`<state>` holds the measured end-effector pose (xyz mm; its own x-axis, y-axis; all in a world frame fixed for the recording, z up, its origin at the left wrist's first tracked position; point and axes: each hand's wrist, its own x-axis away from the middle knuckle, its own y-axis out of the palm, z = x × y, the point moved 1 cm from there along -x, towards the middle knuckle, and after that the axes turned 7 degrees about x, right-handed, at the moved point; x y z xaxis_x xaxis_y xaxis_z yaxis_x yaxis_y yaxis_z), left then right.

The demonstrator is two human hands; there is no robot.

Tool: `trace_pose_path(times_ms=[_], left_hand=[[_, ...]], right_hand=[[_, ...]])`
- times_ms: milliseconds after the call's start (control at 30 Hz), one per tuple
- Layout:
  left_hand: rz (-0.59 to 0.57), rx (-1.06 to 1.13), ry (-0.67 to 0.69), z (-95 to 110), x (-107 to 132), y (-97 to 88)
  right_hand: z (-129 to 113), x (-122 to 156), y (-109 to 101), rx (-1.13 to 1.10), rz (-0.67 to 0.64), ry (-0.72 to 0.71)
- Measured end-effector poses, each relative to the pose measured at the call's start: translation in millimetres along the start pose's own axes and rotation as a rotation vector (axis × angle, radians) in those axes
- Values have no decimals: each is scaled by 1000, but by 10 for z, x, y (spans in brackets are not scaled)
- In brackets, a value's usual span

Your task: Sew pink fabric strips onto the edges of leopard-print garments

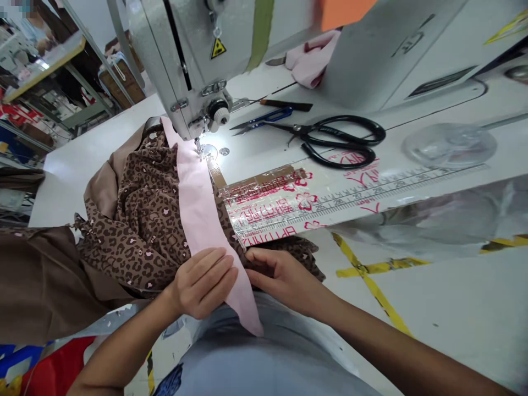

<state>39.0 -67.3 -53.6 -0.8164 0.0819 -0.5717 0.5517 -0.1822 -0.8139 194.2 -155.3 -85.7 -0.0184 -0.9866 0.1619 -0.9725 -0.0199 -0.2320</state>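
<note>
Guiding a pale pink fabric band [202, 214] and a brown leopard-print fabric [140, 231] toward the presser foot [199, 147] of my sewing machine [165, 49], that's the step I'm on right now. The band lies on top of the print, running from the presser foot back toward me, with its end poking out past my hands toward my lap. My left grip [202, 283] is flat on the band, fingers together and pressing down, no pinching. My right grip [280, 278] sits just right of the band, fingers curled at the edge of the print, and honestly I can't tell if it's pinching anything or only pressing. Most of the print is bunched left of the machine on the table [61, 203], with plain brown cloth [37, 275] spilling off beyond it. Right of the machine are black scissors [342, 140], blue thread snips [264, 117] and a clear ruler [330, 206]. From how it all lies, I'd say this calls for holding the band flat and lined up with the print right up to the needle, so the bunched cloth doesn't drag it off line.
</note>
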Motion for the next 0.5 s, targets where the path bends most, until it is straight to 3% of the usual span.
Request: trace_pose_path(times_ms=[200, 367, 500], left_hand=[[82, 19, -169, 46, -73, -87], [65, 63, -139, 94, -112, -262], [58, 77, -113, 83, -126, -243]], right_hand=[[-204, -65, -55, 16, -22, -14], [-353, -147, -70, -23, 50, 8], [-397, -208, -60, -44, 17, 1]])
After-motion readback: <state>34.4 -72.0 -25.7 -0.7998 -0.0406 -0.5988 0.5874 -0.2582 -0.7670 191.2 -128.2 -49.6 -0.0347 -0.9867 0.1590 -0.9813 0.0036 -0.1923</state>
